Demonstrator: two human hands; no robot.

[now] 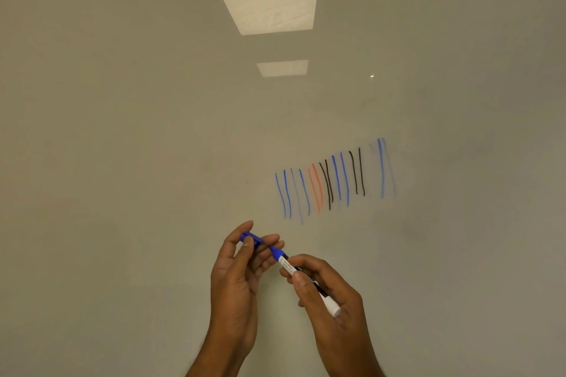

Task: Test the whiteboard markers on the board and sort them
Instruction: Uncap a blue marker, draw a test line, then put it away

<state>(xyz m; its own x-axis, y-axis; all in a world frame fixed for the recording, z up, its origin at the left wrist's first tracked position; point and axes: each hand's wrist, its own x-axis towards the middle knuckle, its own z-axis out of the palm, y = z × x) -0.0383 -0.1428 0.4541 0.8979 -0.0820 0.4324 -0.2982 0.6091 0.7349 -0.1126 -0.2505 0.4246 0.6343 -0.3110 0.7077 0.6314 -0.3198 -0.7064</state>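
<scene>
Whiteboard marker testing takes place on a pale grey glossy board (122, 131) that fills the whole view. Two bright rectangular light reflections (269, 6) lie on its far part. A row of near-upright test strokes (333, 180) in blue, orange-red and black stands right of centre; several of the blue strokes are faint.

Both hands are near the viewer, below the row and just left of it. The left hand (235, 278) pinches a small blue plastic cap (251, 238) between thumb and curled fingertips. The right hand (327, 294) grips a white-barrelled marker with a blue neck (288, 265), fingers wrapped round the barrel, writing end pointing far-left at the cap. Cap and tip are in line and very close; whether the tip is inside the cap cannot be told.

Step in hand, as judged: cap handling, either removal or refitting. If removal, the next move calls for bringing the tip to bare board left of the row. If refitting, press the cap home, then sort; no sorting place is in view.
</scene>
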